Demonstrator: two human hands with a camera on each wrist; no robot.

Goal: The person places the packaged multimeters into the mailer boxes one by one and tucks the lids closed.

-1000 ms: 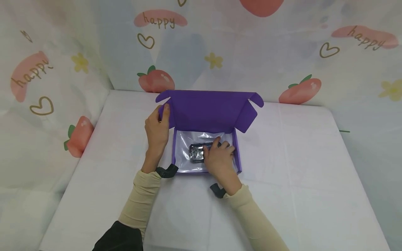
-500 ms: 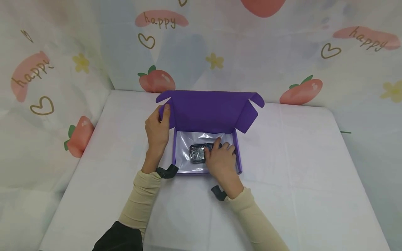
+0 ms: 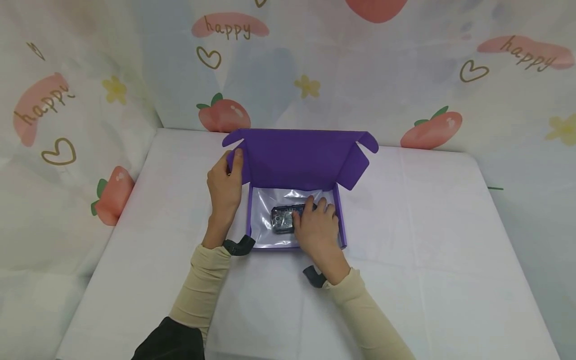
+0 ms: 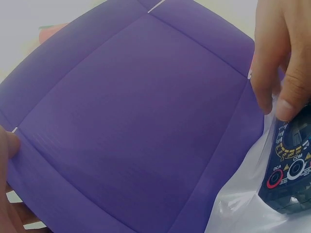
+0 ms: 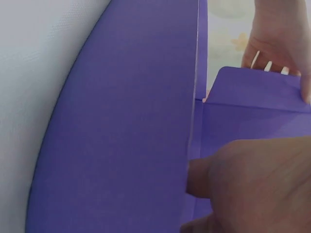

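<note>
An open purple cardboard box (image 3: 340, 220) sits mid-table with its lid (image 3: 297, 157) standing up at the back. Inside lies a dark multimeter (image 3: 282, 219) in a clear plastic bag (image 3: 263, 210). My right hand (image 3: 316, 227) reaches into the box, and its fingers (image 4: 279, 73) curl over the meter's (image 4: 290, 167) far end and hold it through the bag (image 4: 243, 208). My left hand (image 3: 224, 186) grips the lid's left side flap (image 3: 235, 161), its thumb on the inner face. From the right wrist, the left hand's fingers (image 5: 274, 39) show behind that flap (image 5: 257, 90).
A white cloth covers the table (image 3: 427, 240), which ends at a printed fabric backdrop (image 3: 405, 75) at the back and sides. The lid's right flap (image 3: 355, 165) juts out toward the right. Black wrist straps (image 3: 238, 246) sit near the box's front edge.
Hardly anything differs: the right hand has shifted very slightly on the meter, while the left hand and the box stay put.
</note>
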